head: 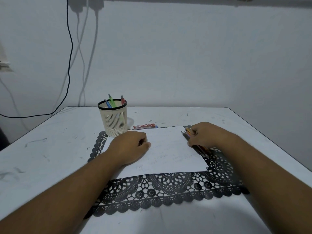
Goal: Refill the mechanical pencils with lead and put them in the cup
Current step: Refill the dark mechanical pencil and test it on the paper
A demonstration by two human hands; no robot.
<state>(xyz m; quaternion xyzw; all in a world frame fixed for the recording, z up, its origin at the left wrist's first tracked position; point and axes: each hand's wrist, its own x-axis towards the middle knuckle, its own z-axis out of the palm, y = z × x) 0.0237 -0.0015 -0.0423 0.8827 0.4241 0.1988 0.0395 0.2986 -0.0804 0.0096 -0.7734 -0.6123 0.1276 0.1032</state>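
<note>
A cream mesh cup (pixel 114 121) with a black rim stands at the back left of the mat, holding a blue, a green and a red mechanical pencil (pixel 111 100). A red lead case (pixel 143 126) lies just right of the cup. A bundle of mechanical pencils (pixel 187 135) lies at the right edge of a white sheet of paper (pixel 167 154); my right hand (pixel 205 135) is closed over them. My left hand (pixel 130 147) rests on the paper's left part as a loose fist, with nothing visible in it.
A black lace placemat (pixel 160 191) lies under the paper on the white table (pixel 50 149). Loose leads (pixel 162 122) are scattered behind the lead case. Cables (pixel 70 56) hang down the wall at the back left.
</note>
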